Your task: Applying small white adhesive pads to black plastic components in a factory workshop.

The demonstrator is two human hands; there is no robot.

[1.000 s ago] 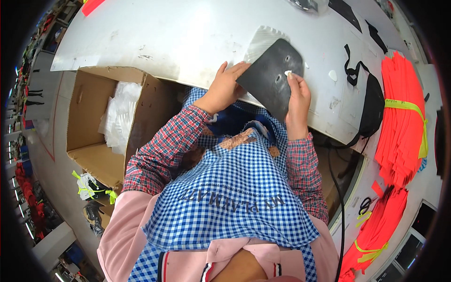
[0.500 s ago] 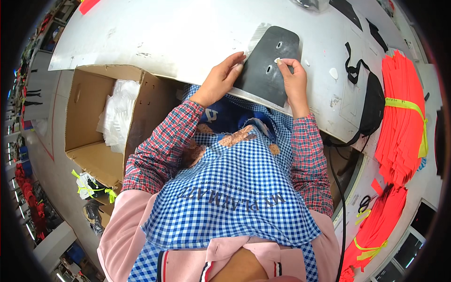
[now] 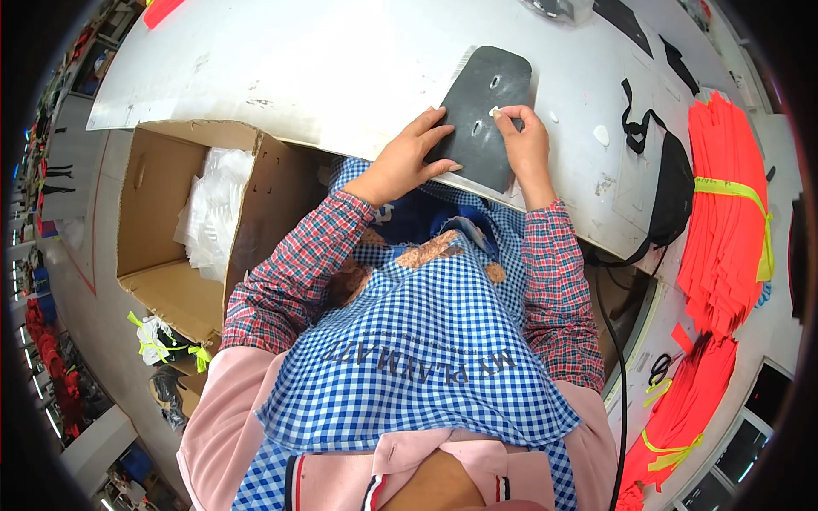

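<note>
A dark panel (image 3: 486, 115) is lying flat at the table's (image 3: 341, 60) near edge. The left hand (image 3: 407, 162) is pressing it with spread fingers, gripping nothing. The right hand (image 3: 524, 140) is pinching what may be a small white tab (image 3: 493, 111) onto it; one hole seems unfilled.

White worktable (image 3: 324, 68) w/ dark panel (image 3: 486, 111), black strap (image 3: 635, 132), orange fabric stack (image 3: 724, 196).

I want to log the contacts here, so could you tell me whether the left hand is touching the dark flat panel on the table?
Touching. The head view shows the left hand lying with fingers spread flat on the dark panel, no gap visible.
</note>
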